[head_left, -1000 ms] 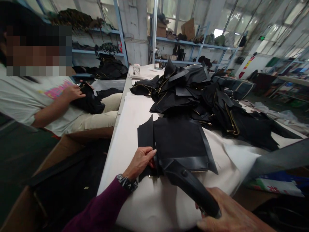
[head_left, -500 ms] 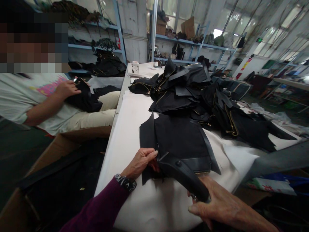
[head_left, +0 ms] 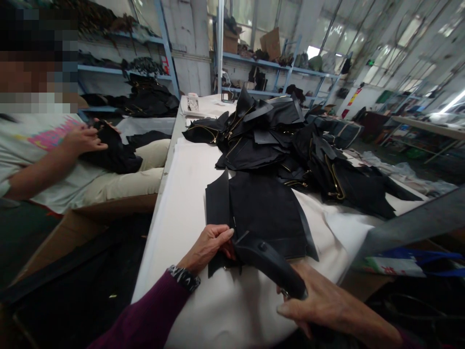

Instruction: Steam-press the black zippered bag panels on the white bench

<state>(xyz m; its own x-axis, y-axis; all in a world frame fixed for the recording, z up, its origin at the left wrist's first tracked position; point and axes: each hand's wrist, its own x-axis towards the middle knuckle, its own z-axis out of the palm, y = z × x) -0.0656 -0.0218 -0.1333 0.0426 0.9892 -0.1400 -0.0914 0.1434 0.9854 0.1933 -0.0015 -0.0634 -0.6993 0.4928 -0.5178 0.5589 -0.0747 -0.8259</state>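
Black bag panel (head_left: 261,213) lies flat on the white cloth (head_left: 170,271) of a long work table, right in front of the person. A thick black strap piece (head_left: 269,266) lies across its near edge and sticks up a bit at one end. The fingers of the left hand (head_left: 205,247) are curled and pinch the near edge of the panel, just beside the strap. The fingers of the right hand (head_left: 319,305) are spread out and closed around the low end of the strap, so that hand is gripping it. A purple sleeve (head_left: 145,310) with a patterned cuff (head_left: 184,277) covers the left arm.

Just past the panel sits a big messy pile of black bag pieces (head_left: 261,135) with gold zippers (head_left: 336,179), and it touches the panel. To the left of the table, a co-worker in a white T-shirt (head_left: 36,165) sits with a black bag piece (head_left: 112,155) on their lap, one hand (head_left: 83,139) on it. Blue metal shelves (head_left: 279,63) stand far behind the table
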